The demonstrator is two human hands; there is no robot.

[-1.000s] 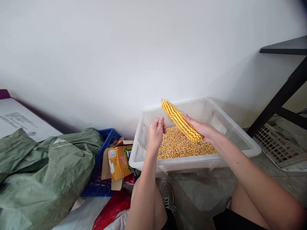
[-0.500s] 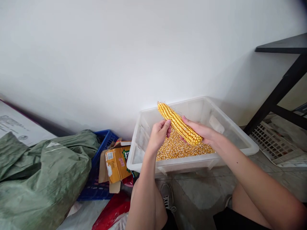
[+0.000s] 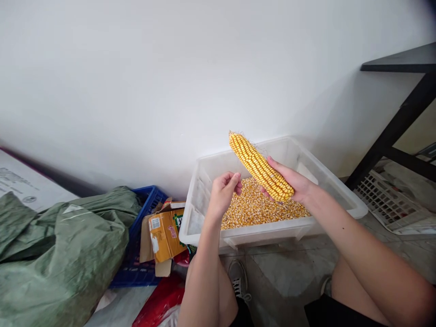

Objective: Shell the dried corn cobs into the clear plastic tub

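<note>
A yellow corn cob (image 3: 260, 168), full of kernels, is tilted over a translucent white plastic tub (image 3: 195, 195). My right hand (image 3: 289, 179) is wrapped round its lower right end, thumb on top and fingertips underneath. The cob's tip, with a few fine silks, points up and left. To the left of the cob and apart from it, my left hand (image 3: 226, 188) is closed, thumb pressed to the curled fingers. Whether a small thing is between them is hidden. Loose corn kernels (image 3: 265, 213) cover the bottom of the tub below both hands.
On the left, a green tarp-like sheet (image 3: 68, 245) lies over a blue plastic crate (image 3: 136, 268). A torn orange carton (image 3: 168, 234) leans beside the tub. At right stand a black-framed table (image 3: 391, 122) and a white slatted basket (image 3: 388, 200). A white wall (image 3: 170, 81) rises behind.
The cob has moved up and slightly right in my right hand. My left hand was touching the cob's side and is now apart from it.
</note>
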